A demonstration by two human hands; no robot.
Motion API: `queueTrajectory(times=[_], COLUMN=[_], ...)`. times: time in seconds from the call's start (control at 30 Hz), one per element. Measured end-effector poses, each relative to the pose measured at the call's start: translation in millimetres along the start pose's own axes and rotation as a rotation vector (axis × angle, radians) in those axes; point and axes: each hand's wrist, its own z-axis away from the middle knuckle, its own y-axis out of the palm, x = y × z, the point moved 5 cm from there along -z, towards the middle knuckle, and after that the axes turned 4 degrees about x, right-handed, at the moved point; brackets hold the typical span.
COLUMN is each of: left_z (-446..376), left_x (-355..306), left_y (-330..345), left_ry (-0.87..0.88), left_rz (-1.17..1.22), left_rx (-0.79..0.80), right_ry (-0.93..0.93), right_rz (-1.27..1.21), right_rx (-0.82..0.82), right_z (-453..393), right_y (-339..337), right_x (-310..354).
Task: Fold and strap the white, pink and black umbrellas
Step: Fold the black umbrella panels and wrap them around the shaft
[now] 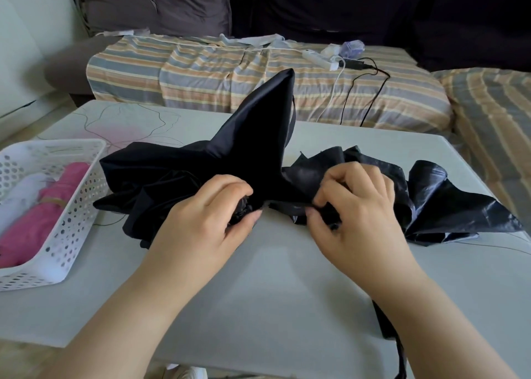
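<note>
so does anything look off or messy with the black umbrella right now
The black umbrella is unfolded: its canopy sprawls crumpled across the table, one panel sticking up. Both hands, left and right, grip it mid-fold. No damage shows.

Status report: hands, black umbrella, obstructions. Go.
Left hand and right hand both pinching the crumpled black fabric umbrella, unfolded on the pale table. Pink folded umbrella in white perforated basket. No obstructions.

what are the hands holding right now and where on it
Both hold the black umbrella. The left hand grips its bunched middle; the right hand pinches a canopy fold beside it.
</note>
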Motion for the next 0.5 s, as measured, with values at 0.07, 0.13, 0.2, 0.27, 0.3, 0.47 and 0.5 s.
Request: queueTrajectory(times=[0.07,0.13,0.2,0.27,0.3,0.47,0.5], left_z=[-0.2,-0.2,0.6,2.1,2.8,1.0,0.4], left_x=[-2.5,-6.3,-11.4,-17.1,-18.7,-14.1,-12.9], left_y=[2.6,5.2,6.8,7.3,7.4,5.3,4.9], left_ry=[0.018,0.049,0.085,0.133,0.152,0.140,0.123], left_rz=[-0.023,-0.035,-0.033,-0.035,-0.034,-0.077,-0.080], left_rx=[0.025,0.039,0.040,0.033,0.031,0.037,0.038], right_ry=[-0.001,-0.015,-0.033,-0.079,-0.113,-0.212,-0.201], right_rz=[-0.046,-0.093,-0.144,-0.167,-0.174,-0.293,-0.316], right_rx=[0.072,0.162,0.188,0.186,0.188,0.230,0.224], right_z=[-0.8,-3.4,-6.4,-7.3,-7.2,-2.5,-0.9], right_y=[-0.1,4.7,9.8,13.5,15.0,16.3,16.0], right_x=[4.1,11.9,19.9,26.6,28.6,29.0,27.8])
